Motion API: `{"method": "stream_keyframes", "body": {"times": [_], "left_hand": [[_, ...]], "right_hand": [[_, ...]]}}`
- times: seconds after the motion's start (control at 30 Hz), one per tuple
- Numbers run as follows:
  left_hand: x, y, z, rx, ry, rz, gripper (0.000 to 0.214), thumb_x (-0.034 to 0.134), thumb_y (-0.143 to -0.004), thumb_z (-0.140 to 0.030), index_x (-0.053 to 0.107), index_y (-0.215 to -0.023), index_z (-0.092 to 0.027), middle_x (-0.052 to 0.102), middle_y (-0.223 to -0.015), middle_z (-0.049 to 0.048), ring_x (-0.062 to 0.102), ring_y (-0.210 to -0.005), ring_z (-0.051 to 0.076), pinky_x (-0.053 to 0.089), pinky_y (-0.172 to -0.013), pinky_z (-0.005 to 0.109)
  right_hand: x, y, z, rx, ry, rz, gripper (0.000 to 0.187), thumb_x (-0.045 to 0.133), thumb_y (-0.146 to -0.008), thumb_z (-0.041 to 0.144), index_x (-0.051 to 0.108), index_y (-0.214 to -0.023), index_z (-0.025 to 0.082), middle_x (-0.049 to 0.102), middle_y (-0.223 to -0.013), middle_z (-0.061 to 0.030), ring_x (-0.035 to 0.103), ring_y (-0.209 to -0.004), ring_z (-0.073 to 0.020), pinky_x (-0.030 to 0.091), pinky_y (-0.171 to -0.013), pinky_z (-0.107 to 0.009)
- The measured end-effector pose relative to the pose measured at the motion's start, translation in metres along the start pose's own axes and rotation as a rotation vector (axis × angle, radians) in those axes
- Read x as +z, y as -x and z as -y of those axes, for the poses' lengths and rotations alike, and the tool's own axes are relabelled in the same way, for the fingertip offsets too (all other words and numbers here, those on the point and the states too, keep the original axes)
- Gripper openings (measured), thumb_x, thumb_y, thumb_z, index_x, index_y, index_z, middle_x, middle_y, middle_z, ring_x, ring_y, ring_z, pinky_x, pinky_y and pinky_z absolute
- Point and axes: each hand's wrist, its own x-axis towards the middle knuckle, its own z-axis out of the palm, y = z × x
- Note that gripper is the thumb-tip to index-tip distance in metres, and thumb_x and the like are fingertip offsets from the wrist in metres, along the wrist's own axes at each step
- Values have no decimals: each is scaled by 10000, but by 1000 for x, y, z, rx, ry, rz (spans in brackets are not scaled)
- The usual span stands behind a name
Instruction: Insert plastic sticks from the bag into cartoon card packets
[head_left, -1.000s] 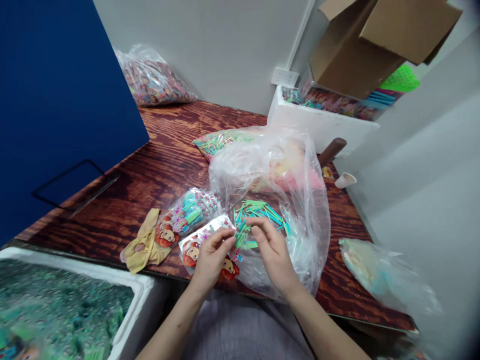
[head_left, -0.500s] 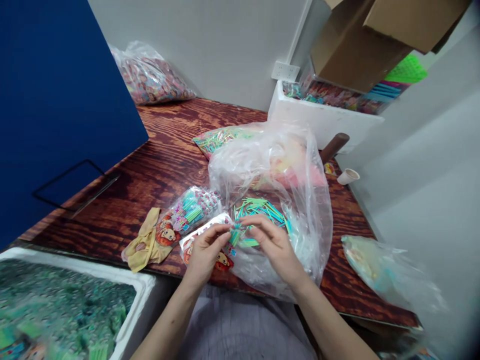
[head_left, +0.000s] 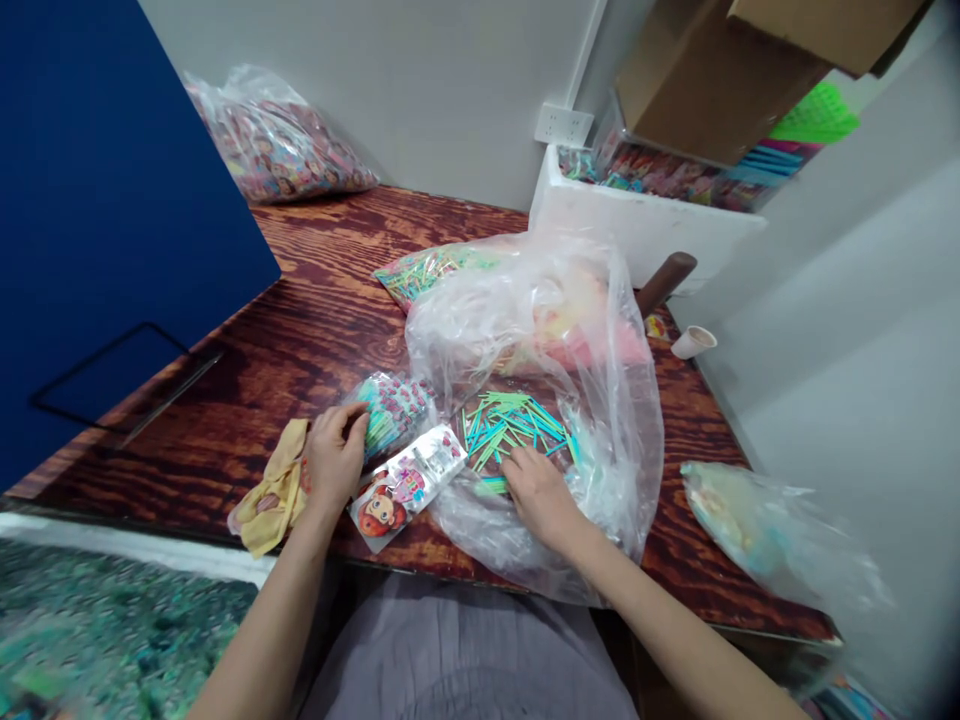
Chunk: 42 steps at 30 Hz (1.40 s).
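My left hand (head_left: 334, 458) is at the near end of a pile of clear packets (head_left: 394, 410) filled with green and blue sticks. Its thumb and index finger close on the edge of a packet there; the other fingers are hidden. My right hand (head_left: 541, 497) reaches down into loose green and blue plastic sticks (head_left: 517, 425), fingers bent together, their tips hidden among the sticks. Between the hands, a silvery printed packet (head_left: 411, 482) with a red-haired cartoon girl lies flat. The loose sticks rest on a spread clear plastic bag (head_left: 495, 540).
Yellow cloth (head_left: 274, 490) lies left of the packets. Behind stand a stick-filled bag (head_left: 431, 268) and a white foam box (head_left: 637, 215). A paper cup (head_left: 694, 342) and another plastic bag (head_left: 765, 530) are at right. A foam bin (head_left: 135, 545) stands front left.
My hands were together, pinching a small bundle of sticks over the silvery packet. They have parted: the left moved to the packet pile, the right down to the loose sticks.
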Motion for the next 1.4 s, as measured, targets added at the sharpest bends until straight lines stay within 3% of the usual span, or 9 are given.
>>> {"method": "stream_keyframes", "body": {"times": [0.17, 0.4, 0.5, 0.7, 0.87, 1.1, 1.3, 1.4], "left_hand": [[8, 5, 9, 18, -15, -66, 247, 508, -936, -356, 689, -1012, -207, 689, -964, 43, 618, -940, 216, 453, -872, 341], [8, 5, 11, 6, 12, -67, 232, 520, -933, -351, 686, -1007, -207, 682, -954, 39, 620, -936, 216, 457, -852, 341], [9, 5, 12, 8, 7, -75, 232, 521, -933, -351, 685, -1006, -203, 677, -947, 41, 617, -928, 216, 456, -850, 342], [9, 6, 13, 8, 31, -73, 233, 510, -937, -348, 680, -1011, -207, 679, -955, 38, 618, -946, 213, 451, -869, 343], [10, 6, 14, -2, 32, -75, 229, 506, -936, -351, 676, -1012, -217, 680, -960, 33, 619, -947, 214, 450, -872, 342], [8, 6, 11, -3, 8, -52, 231, 495, -936, -354, 672, -1006, -223, 681, -970, 40, 617, -953, 227, 456, -873, 357], [4, 2, 4, 10, -31, -26, 244, 493, -930, -340, 670, -1031, -205, 677, -1000, 59, 614, -963, 238, 465, -877, 374], [-1, 1, 1, 8, -25, -27, 284, 501, -927, -342, 654, -1106, -184, 659, -1038, 74, 619, -941, 231, 480, -859, 366]], "right_hand": [[-5, 1, 0, -65, -48, 22, 108, 564, -890, 84, 610, -953, 158, 601, -986, -90, 502, -948, -242, 416, -830, -353], [-6, -19, 20, -122, 212, 131, 162, 550, -849, 72, 610, -991, 122, 608, -939, -138, 513, -898, -288, 400, -773, -408], [-3, -25, 24, -125, 224, 129, 155, 529, -874, 93, 598, -1008, 127, 608, -926, -137, 517, -885, -287, 396, -755, -403], [4, -16, -2, -149, 77, 122, 154, 469, -935, 69, 598, -944, 152, 620, -934, -94, 521, -856, -239, 399, -769, -352], [3, -19, -23, -77, 14, 4, 177, 436, -969, 78, 589, -946, 164, 613, -912, -75, 511, -850, -224, 392, -767, -328], [3, -39, -20, -215, 82, 40, 146, 464, -965, 85, 578, -996, 170, 611, -952, -69, 516, -875, -227, 385, -778, -332], [5, -49, -13, -224, 241, 16, 147, 476, -932, 83, 598, -924, 163, 609, -932, -111, 498, -867, -265, 369, -741, -368], [5, -49, -21, -136, 187, -54, 160, 463, -937, 95, 603, -926, 171, 615, -979, -124, 497, -893, -263, 368, -750, -359]]}}
